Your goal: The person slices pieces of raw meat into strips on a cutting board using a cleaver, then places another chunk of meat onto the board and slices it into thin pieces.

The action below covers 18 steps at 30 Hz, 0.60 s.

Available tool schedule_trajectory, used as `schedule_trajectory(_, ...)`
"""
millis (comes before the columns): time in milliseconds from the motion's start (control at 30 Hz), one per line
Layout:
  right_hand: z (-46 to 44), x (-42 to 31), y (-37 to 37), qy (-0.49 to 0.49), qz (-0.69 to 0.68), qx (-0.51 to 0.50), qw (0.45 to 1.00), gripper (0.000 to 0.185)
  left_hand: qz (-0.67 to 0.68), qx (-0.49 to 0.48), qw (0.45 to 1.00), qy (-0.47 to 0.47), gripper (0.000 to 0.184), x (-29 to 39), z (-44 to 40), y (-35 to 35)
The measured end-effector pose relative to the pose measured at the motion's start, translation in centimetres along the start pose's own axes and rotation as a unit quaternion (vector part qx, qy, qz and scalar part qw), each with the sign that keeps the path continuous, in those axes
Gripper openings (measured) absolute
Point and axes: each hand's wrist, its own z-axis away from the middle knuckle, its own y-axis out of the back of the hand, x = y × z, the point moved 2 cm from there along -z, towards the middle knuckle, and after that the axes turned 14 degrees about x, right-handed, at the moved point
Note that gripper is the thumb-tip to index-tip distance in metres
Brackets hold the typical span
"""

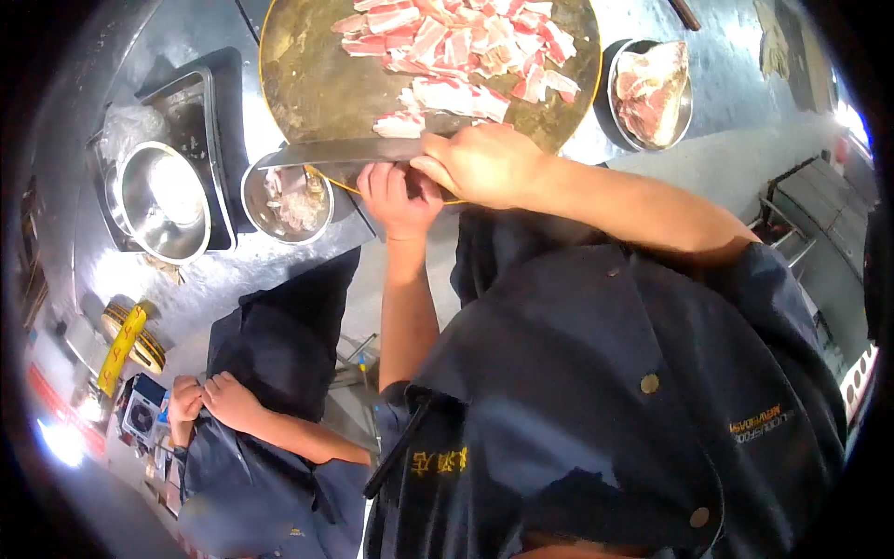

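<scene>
A round cutting board (317, 74) with a yellow rim carries many sliced pieces of pink and white meat (456, 42). A few more slices (447, 96) lie nearer me. My right hand (489, 166) is closed around the handle of a cleaver (349, 151), whose blade points left across the board's near edge. Just below the blade, my left hand (400, 197) rests at that edge with curled fingers. What lies under those fingers is mostly hidden and too dark to name.
Left of the board are a metal bowl of scraps (300, 207) and a black tray (216, 154) with an empty steel bowl (166, 200). A bowl at right holds a large meat piece (652, 93). At lower left, a co-worker's hands (219, 399) are near each other.
</scene>
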Motion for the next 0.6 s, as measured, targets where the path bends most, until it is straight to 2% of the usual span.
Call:
schedule_trajectory(167,4.6,-0.5,4.6,-0.003,0.006,-0.006,1.0,0.038,-0.014,-0.015,1.0,0.0,0.025,-0.3,0.2,0.5)
schedule_trajectory(233,5.5,-0.6,6.0,-0.058,0.023,-0.033,0.998,0.043,-0.019,-0.03,0.999,0.003,0.029,-0.4,0.6,0.7)
schedule_trajectory(400,0.1,-0.2,-1.1,0.011,-0.011,0.015,1.0,0.041,0.012,-0.006,1.0,-0.01,0.024,-0.7,0.8,0.1)
schedule_trajectory(467,0.2,-0.2,-0.9,0.006,-0.021,0.01,1.0,0.042,0.001,-0.01,1.0,-0.025,0.023,-0.9,0.5,-0.4)
schedule_trajectory(533,0.9,-0.6,0.7,0.004,-0.017,-0.005,1.0,0.041,0.004,0.027,1.0,0.004,0.023,-0.1,0.1,-0.1)
schedule_trajectory(600,1.9,-0.6,2.8,0.004,-0.008,-0.021,1.0,0.041,0.014,0.015,1.0,0.008,0.023,-0.6,0.6,-0.3)
